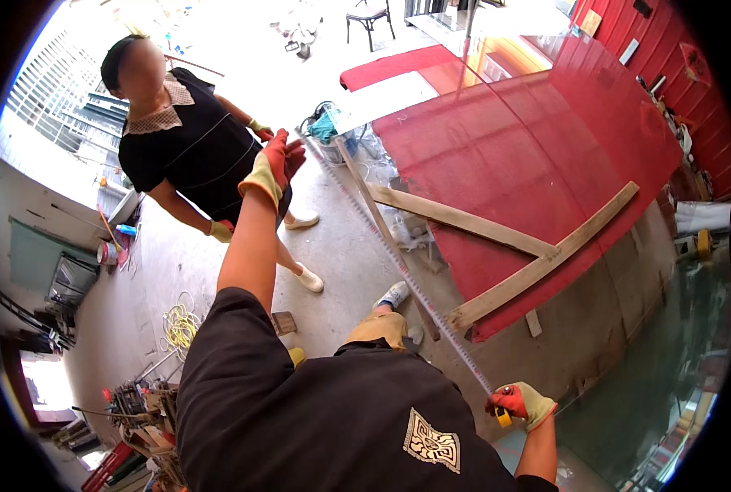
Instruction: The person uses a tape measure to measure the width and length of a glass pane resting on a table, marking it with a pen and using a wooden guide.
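Observation:
A tape measure's pulled-out strip (398, 262) runs slantwise along the near left side of a glass-topped table. My right hand (525, 404), in a red and yellow glove, is closed around the tape measure's small yellow case (503, 417) at the lower right. At the strip's far end is my left hand (274, 166), gloved alike, its fingertips bent against the tape; their exact hold is small and partly hidden. Beside the strip, a wooden T-shaped frame (497, 230) lies across the table's red cover (480, 156), under or on clear glass.
At the left a co-worker (193, 139) in dark clothes and gloves stands facing the table. A coil of yellow hose (181, 325) lies on the concrete floor. A bucket (333, 148) with a teal cloth is near the table's corner. Greenish glass sheets (652, 402) stand at the lower right.

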